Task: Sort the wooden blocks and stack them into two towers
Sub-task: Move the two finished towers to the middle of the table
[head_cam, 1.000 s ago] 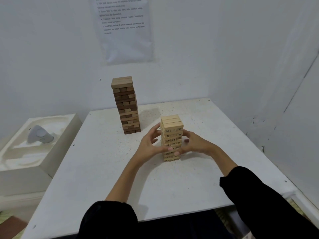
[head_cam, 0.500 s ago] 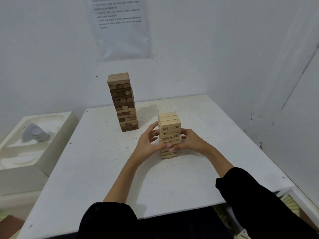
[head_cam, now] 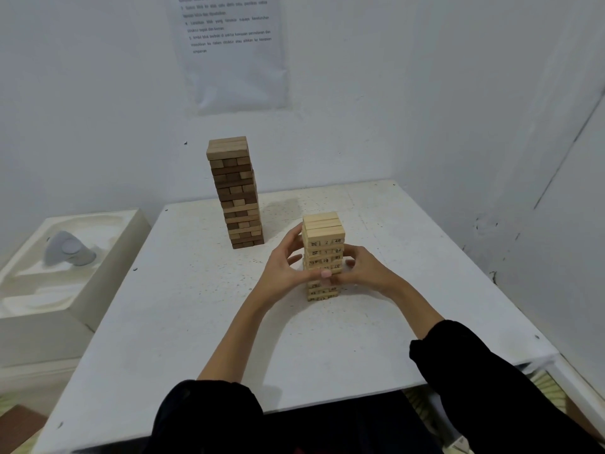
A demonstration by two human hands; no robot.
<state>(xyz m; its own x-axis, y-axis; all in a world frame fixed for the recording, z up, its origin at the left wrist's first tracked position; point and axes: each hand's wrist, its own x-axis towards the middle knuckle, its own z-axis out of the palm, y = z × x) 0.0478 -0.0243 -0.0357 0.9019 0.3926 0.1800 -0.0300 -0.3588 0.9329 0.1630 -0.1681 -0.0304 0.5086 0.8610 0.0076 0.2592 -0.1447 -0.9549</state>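
Hands [head_cam: 282,273] clasp pale tower [head_cam: 324,231]; perhaps loosely.

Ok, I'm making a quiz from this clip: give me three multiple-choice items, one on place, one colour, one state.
1. Where is the darker tower relative to the pale numbered tower? A. Farther back, to its left. B. In front of it. C. On top of it.
2. What colour are the sleeves? A. Red. B. Black. C. White.
3. What are the left hand and right hand doing? A. Hanging idle. B. Lifting a loose block. C. Gripping the pale numbered tower.
Answers: 1 A, it stands beyond it, leftward; 2 B, both forearms emerge from black cloth; 3 C, both curl round its sides.
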